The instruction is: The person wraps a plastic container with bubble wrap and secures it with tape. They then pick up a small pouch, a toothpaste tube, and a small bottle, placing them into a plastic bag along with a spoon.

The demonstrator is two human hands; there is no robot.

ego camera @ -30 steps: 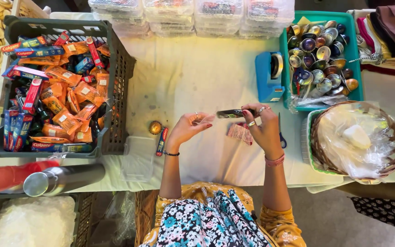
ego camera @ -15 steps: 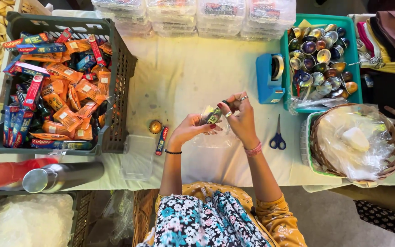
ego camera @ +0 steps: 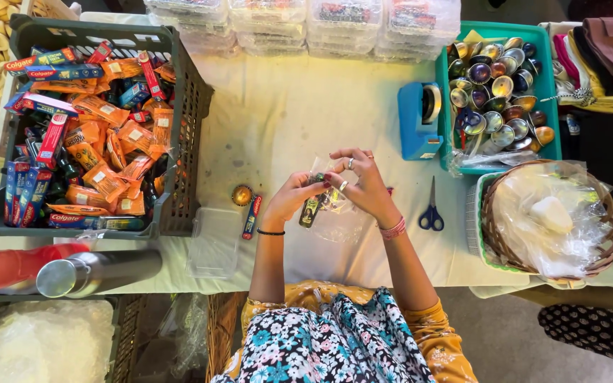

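**Both hands pinch a small clear pouch above the worktop**

The left hand and the right hand meet over the middle of the white-covered worktop, raised just above it. Between them hangs a clear plastic pouch, its top edge caught in the fingertips of both hands while the body sags down toward the cloth. Each grip is closed on that upper edge, thumb against fingers, so the mouth of the pouch is pulled together. A small dark sachet shows by the left palm, lying against the film; whether it is fully inside I cannot tell.

The supplies are ranged around the hands within arm's reach. To the left stands a dark crate piled with orange sachets and small toothpaste boxes. Just beside it on the cloth lie a small round gold-coloured item, a slim red and blue tube box and an empty clear tray. To the right sit a blue tape dispenser and blue-handled scissors, both near the right hand, likely kept close for sealing and cutting. Beyond them a teal tray holds shiny metal cups, and a wicker basket wrapped in clear film stands beside it.
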